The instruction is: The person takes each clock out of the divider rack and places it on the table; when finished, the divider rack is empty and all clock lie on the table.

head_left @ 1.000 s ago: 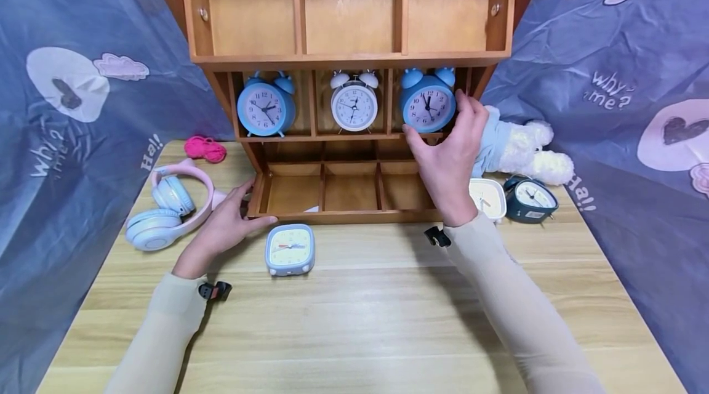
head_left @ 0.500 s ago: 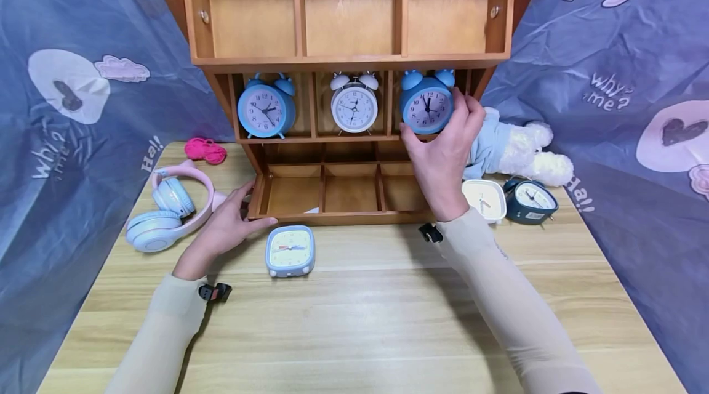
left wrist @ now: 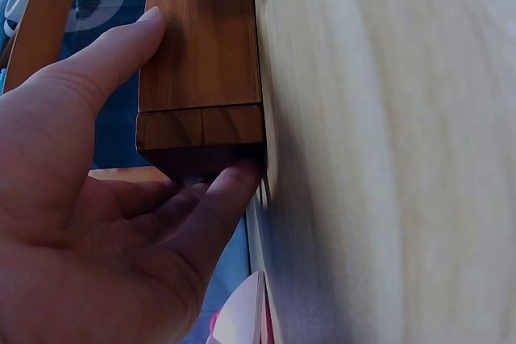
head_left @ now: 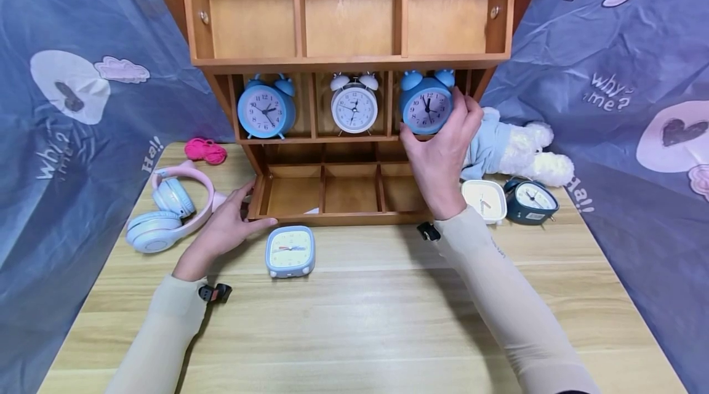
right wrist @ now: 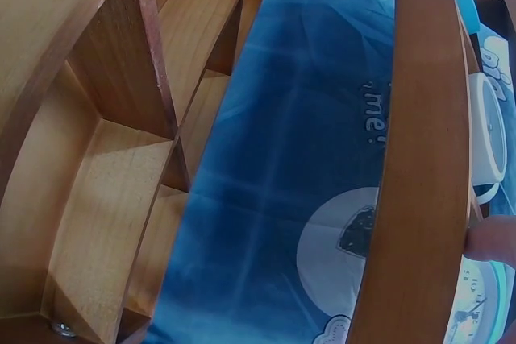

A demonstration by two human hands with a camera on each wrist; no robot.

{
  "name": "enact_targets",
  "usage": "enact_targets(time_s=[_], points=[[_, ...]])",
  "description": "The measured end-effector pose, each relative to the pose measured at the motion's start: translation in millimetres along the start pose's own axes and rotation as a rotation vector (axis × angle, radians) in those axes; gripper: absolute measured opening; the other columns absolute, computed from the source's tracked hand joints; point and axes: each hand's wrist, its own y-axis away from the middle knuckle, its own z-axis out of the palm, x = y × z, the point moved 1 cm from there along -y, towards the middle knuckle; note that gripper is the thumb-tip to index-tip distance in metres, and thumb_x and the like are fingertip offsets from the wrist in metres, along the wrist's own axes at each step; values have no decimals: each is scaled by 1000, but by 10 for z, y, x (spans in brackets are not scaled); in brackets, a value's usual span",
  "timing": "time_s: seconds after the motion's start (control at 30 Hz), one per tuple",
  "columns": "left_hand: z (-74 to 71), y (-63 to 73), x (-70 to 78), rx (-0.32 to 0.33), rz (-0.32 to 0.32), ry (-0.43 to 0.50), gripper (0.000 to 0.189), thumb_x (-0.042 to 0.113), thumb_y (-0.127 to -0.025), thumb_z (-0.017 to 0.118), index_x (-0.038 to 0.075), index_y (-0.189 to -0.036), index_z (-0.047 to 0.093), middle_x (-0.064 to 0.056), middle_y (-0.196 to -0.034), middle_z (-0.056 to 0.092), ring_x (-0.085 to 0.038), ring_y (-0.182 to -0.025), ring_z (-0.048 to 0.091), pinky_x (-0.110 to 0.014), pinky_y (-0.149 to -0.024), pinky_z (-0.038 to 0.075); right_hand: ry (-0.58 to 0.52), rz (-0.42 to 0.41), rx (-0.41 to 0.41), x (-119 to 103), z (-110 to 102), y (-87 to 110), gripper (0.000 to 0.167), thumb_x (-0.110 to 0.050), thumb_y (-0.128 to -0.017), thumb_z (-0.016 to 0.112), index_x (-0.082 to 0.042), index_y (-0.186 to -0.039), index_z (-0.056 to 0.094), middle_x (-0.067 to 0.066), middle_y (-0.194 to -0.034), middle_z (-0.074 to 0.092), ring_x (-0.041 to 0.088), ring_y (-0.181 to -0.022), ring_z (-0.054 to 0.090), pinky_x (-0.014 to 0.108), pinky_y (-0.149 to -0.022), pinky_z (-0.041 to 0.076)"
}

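Note:
In the head view, my right hand (head_left: 443, 157) holds a blue twin-bell alarm clock (head_left: 427, 109) in the right compartment of the wooden shelf's (head_left: 349, 63) middle row. Its thumb is at the clock's lower left and its fingers are along the right side. A white twin-bell alarm clock (head_left: 354, 109) stands in the middle compartment, and another blue alarm clock (head_left: 266, 109) in the left one. My left hand (head_left: 221, 231) grips the shelf's lower left corner. In the left wrist view, its thumb lies along the wooden front (left wrist: 201, 54) and its fingers curl round the end.
A blue-grey square clock (head_left: 290, 251) sits before the shelf. Headphones (head_left: 160, 228) and pink yarn (head_left: 205, 149) lie left. At right are a white square clock (head_left: 485, 200), a dark green alarm clock (head_left: 532, 201) and a white plush toy (head_left: 526, 148). Patterned blue cloth (head_left: 72, 197) hangs behind.
My right hand and forearm have shifted slightly left, closer around the right blue alarm clock. The left hand stays on the shelf corner, and the clocks stand as before.

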Motion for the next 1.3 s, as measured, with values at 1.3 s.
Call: enact_targets(time_s=[1.3], points=[[-7,-2,1,-9,-5,-6,117,52,-97,87,6,-180,17,-34,-179,31,-56,-154,50,-70,-123,48,-2,-61,10,-6,-88,-71,86,-31,-85,87,2,-157,52,31,-147,48,40,-145,43,42,-128,43]])
